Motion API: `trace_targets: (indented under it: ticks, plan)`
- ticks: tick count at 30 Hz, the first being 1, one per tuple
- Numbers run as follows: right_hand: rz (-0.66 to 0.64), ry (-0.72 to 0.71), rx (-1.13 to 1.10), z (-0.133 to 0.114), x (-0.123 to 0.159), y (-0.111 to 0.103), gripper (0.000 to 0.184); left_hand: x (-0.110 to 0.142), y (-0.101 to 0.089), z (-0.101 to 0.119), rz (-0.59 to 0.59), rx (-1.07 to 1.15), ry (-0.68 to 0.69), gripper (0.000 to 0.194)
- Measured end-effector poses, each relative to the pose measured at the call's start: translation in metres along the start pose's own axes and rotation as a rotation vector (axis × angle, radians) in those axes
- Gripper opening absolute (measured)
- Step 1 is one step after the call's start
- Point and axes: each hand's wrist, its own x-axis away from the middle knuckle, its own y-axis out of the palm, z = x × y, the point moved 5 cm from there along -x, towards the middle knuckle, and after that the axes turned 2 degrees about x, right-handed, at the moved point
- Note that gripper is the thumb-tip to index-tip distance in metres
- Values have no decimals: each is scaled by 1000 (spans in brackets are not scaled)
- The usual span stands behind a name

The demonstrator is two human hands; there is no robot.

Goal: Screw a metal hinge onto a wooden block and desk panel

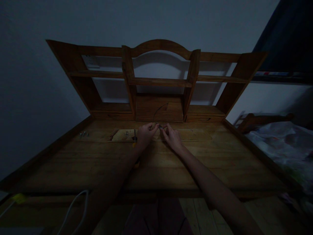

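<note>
In the dim head view, both my hands meet over a long pale wooden board (pixel 195 134) on the desk. My left hand (pixel 146 134) is closed, with a small tan piece (pixel 153 126) showing between thumb and fingers. Fingers of my right hand (pixel 171 136) pinch near a small dark, metallic-looking piece (pixel 160 127) between the two hands. Its kind is too small and dark to make out. Partly hidden beneath my left forearm lies a tool with a thin shaft and yellow-and-black handle (pixel 136 164).
Several small metal pieces (pixel 84 133) lie on the desk (pixel 97 163) at left. A wooden shelf unit (pixel 160 81) rises at the back. White cable (pixel 85 202) loops at the front left. Pale plastic-like sheeting (pixel 281 140) is beyond the right edge.
</note>
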Motion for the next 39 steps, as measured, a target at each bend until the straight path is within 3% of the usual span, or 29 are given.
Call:
trace_targets:
  ticks: [11,24,39]
  plan:
    - [-56,38,72,-1,0,1,46,0,0,1,-23,10,12,44]
    - [-30,0,30,-2,1,3,31,0,0,-1,-7,25,18,38]
    - [-96,-1,14,-2,1,6,34,0,1,1,-18,34,24,39]
